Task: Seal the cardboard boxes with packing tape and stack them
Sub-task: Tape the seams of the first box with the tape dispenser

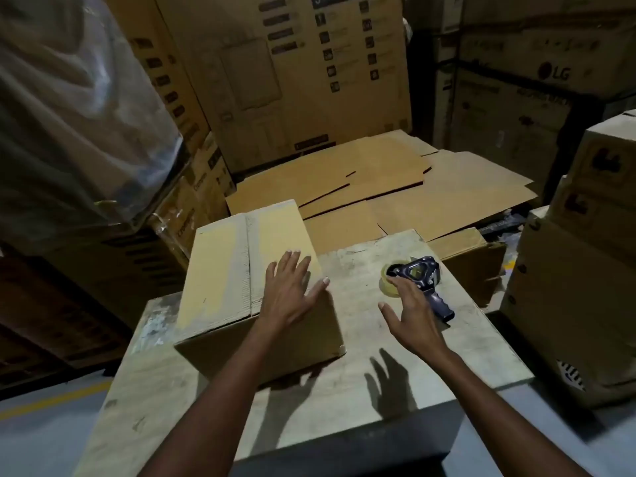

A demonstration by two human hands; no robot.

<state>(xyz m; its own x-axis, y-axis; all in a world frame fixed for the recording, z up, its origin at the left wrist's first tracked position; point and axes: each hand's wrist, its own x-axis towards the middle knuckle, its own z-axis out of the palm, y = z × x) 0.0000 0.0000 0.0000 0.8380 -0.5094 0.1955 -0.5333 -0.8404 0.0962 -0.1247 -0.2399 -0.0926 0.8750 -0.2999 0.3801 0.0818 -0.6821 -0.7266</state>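
Note:
A closed cardboard box (227,270) stands on the left part of a worn work table (361,356), with a strip of tape running along its top seam. My left hand (289,290) lies flat on the box's top right edge, fingers straight and spread. To the right, a dark tape dispenser (421,275) with a clear tape roll lies on the table. My right hand (411,313) hovers over the dispenser with its fingers spread, the fingertips at the roll; no grip is visible.
Flattened cardboard sheets (378,187) lie in a pile behind the table. Tall printed cartons (292,70) rise at the back, stacked boxes (592,235) stand at the right, and plastic-wrapped goods (69,108) fill the left. A small brown box (464,249) sits behind the table's far right corner.

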